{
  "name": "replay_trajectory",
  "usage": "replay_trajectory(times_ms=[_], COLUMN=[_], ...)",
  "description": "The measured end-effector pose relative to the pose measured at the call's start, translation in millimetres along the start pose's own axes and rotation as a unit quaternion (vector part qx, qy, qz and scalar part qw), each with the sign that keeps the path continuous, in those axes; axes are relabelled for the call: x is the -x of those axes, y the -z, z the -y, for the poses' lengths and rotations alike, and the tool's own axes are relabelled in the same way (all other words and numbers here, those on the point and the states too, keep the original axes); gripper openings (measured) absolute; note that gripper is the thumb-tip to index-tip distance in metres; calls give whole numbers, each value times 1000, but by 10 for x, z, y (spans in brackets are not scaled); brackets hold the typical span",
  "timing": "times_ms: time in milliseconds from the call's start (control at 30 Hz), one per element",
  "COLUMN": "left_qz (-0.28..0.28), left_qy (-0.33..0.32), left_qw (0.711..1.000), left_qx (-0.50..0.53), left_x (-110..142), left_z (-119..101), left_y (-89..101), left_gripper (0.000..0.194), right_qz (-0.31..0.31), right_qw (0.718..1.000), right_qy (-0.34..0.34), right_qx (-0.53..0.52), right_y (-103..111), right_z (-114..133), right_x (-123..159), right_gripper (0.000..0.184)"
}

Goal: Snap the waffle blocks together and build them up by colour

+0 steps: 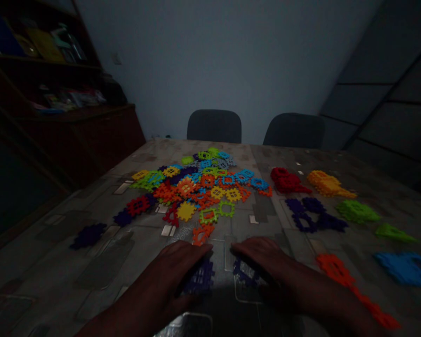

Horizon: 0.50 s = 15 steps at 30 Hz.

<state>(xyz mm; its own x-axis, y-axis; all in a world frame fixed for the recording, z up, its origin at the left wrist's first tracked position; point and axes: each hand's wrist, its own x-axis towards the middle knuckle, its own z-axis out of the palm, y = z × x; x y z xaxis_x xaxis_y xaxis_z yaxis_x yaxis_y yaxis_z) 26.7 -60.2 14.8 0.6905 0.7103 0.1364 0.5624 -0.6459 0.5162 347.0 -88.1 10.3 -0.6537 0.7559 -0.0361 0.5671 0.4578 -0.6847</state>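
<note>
Near the front of the table, my left hand [182,264] is closed around a dark purple interlocking tile [200,277] with a window-like grid. Across a small gap, my right hand [261,260] grips another dark purple interlocking tile [246,271] that has a square opening. The two tiles are apart, and the thumbs are mostly hidden in shadow. Just beyond my hands lie orange pieces [202,234]. Farther back spreads a mixed pile of toothed plastic tiles [206,180] in yellow, green, blue, red, orange and purple.
On the right are groups sorted by colour: red [287,181], yellow [328,184], purple [308,215], green [358,210], blue [405,267] and orange pieces [337,270]. A purple tile [89,235] lies at left. Two chairs [214,126] stand behind the table; shelves are at left.
</note>
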Motion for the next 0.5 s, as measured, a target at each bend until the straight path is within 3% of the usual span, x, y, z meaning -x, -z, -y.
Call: replay_trajectory(times_ms=[200, 500], left_qz=[28, -4], left_qy=[-3, -50], left_qw=[1000, 999], left_qx=[8, -12], left_x=[8, 24], left_z=[31, 78], left_y=[-35, -81], left_gripper=[84, 84], right_qz=[-30, -50], right_qw=[999, 996], right_qy=[16, 3], right_qx=[39, 67], right_y=[-68, -62], right_z=[-44, 5], right_x=[-1, -10], right_gripper=[106, 102])
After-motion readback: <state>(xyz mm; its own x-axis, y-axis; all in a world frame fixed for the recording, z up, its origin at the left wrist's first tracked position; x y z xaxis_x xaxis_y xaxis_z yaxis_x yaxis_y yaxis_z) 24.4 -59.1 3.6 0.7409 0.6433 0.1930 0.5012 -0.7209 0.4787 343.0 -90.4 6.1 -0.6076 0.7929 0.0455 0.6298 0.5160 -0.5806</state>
